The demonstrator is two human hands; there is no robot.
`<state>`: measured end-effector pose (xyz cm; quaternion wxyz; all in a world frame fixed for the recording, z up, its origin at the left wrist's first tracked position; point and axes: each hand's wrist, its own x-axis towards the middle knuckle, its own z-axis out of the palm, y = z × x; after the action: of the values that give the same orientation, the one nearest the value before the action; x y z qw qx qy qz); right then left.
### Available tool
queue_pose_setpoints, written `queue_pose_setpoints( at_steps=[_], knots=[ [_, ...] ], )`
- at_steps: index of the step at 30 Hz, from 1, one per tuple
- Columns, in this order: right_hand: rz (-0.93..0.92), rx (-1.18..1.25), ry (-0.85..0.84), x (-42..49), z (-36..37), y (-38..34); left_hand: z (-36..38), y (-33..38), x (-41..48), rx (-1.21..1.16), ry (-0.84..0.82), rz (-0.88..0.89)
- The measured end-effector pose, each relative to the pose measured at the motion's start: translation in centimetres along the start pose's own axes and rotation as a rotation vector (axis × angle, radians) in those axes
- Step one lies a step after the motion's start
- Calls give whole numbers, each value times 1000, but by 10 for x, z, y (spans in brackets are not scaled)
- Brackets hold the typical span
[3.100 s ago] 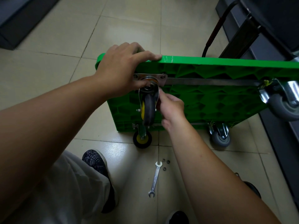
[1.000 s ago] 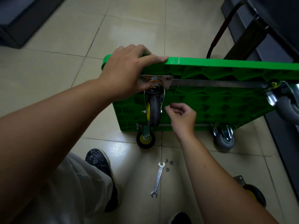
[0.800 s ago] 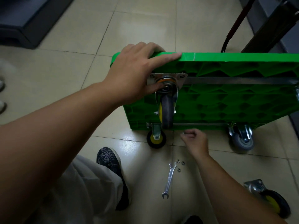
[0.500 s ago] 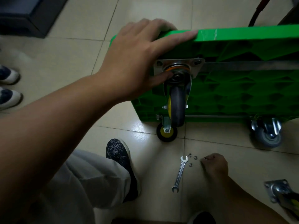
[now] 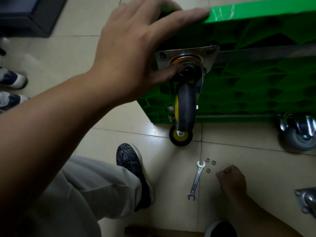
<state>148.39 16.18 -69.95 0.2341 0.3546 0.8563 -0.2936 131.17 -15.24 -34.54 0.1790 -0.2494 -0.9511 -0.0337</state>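
A green plastic cart platform (image 5: 256, 79) stands on its edge on the tiled floor, its underside facing me. My left hand (image 5: 136, 53) grips its top corner, fingers over the rim and thumb against the swivel caster (image 5: 186, 100) on its steel plate. Down on the floor, my right hand (image 5: 230, 182) pinches a small nut (image 5: 221, 172) at its fingertips. Three more nuts (image 5: 210, 163) lie beside the head of a small open-ended wrench (image 5: 196, 180).
A yellow-hubbed caster (image 5: 180, 136) and a grey caster (image 5: 301, 135) touch the floor under the platform. A loose caster (image 5: 307, 200) lies at the right edge. My shoe (image 5: 131, 165) sits left of the wrench. Another person's shoes (image 5: 10, 88) are at far left.
My right hand left the caster, dropped to the floor and took a nut next to the wrench. My head tilted down and closer. The left hand kept its hold.
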Motion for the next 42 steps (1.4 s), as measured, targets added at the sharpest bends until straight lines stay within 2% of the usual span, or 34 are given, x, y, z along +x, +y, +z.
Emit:
queue_pose_setpoints(
  at_steps=[5, 7, 10, 12, 14, 16, 18, 20, 22, 25, 30, 34, 39, 42],
  knots=[
    [20, -44, -77, -3, -10, -12, 0, -1, 1, -10, -8, 12],
    [-44, 6, -59, -10, -28, -37, -2, -1, 2, -30, -10, 4],
    [-232, 314, 34, -37, -72, -112, -4, -1, 2, -45, -12, 0],
    [-449, 535, 84, -64, -102, -168, -4, 1, 4, -64, -12, -5],
    [-653, 737, 34, -101, -127, -214, -5, 2, 3, -78, -6, 3],
    [-774, 778, -74, -136, -141, -243, -4, 1, 2, -78, 3, 17],
    [-743, 681, -184, -163, -145, -254, -4, 2, 0, -78, 12, 27],
    [-689, 508, -194, -178, -142, -256, -5, 2, -1, -91, 10, 26],
    [-697, 380, -127, -185, -136, -257, -7, 3, -1, -107, 13, 22],
    [-674, 355, 16, -195, -130, -268, -8, 4, -2, -135, -5, 22],
    [-597, 161, 59, -202, -128, -264, -17, 2, -4, -187, -107, 1],
    [-548, -13, 11, -192, -139, -215, -22, 5, 1, -257, -152, -37],
    [-262, -226, 1, -144, -158, -132, -25, 29, 7, -249, -107, -52],
    [-97, -215, 14, -113, -164, -84, -28, 50, 13, -261, -47, 85]
  ],
)
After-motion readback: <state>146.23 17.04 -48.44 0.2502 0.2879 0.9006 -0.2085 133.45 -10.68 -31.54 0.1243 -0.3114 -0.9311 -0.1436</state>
